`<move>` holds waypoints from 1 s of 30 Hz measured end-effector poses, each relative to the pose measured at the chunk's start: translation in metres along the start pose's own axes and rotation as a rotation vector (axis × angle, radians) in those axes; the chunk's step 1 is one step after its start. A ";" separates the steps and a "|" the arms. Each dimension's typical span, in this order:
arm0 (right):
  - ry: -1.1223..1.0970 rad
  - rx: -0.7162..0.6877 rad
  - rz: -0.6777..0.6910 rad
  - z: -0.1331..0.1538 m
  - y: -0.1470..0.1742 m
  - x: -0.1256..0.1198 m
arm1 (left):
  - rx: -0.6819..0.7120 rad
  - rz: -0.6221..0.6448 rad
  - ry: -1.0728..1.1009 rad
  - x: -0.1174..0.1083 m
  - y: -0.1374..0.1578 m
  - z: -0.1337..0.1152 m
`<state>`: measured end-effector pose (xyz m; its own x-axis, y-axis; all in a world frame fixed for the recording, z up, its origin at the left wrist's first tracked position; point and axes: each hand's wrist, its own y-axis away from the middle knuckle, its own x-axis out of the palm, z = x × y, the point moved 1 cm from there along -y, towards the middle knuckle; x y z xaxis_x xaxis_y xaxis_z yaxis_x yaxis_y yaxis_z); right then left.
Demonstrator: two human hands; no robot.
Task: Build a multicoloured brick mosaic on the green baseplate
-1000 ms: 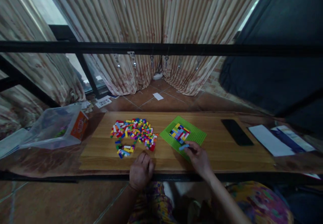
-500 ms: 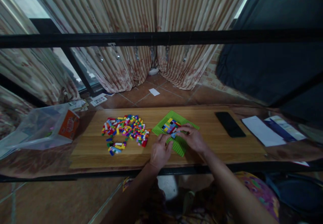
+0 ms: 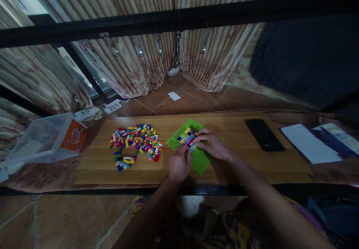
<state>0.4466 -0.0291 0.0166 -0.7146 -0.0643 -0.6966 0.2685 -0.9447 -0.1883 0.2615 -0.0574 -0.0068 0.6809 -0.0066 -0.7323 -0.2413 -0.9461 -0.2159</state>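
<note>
The brick block point(image 3: 185, 136), a low patchwork of several colours, sits on the green plate point(image 3: 198, 163), which lies tilted cornerwise on the surface point(image 3: 238, 171). Progress, as judged: one patch is assembled (green studs show around it), and many bricks are unattached. The left hand point(image 3: 178, 165) and right hand point(image 3: 212, 144) are slightly apart, fingers bent at the block's near and right sides; whether either pinches a brick cannot be told. Leftward lie the loose pile point(image 3: 144, 138) and a smaller cluster point(image 3: 125, 162); rightward, a phone point(image 3: 265, 134).
</note>
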 end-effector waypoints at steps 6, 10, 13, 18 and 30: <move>-0.127 0.058 -0.049 -0.004 -0.006 0.002 | -0.046 -0.022 -0.067 0.002 0.001 -0.006; -0.207 0.080 -0.120 -0.008 -0.009 0.006 | -0.052 -0.029 -0.076 0.001 0.001 -0.010; -0.206 0.125 -0.162 -0.009 -0.013 0.008 | -0.056 -0.036 -0.084 0.001 0.000 -0.013; -0.219 0.139 -0.183 -0.008 -0.014 0.012 | -0.056 -0.041 -0.112 0.001 -0.001 -0.016; -0.127 0.090 -0.209 -0.001 -0.007 0.015 | -0.072 -0.042 -0.149 0.000 0.003 -0.012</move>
<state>0.4348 -0.0231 0.0070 -0.8254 0.1011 -0.5554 0.0518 -0.9661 -0.2530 0.2687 -0.0644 0.0004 0.5783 0.0762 -0.8122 -0.1615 -0.9652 -0.2055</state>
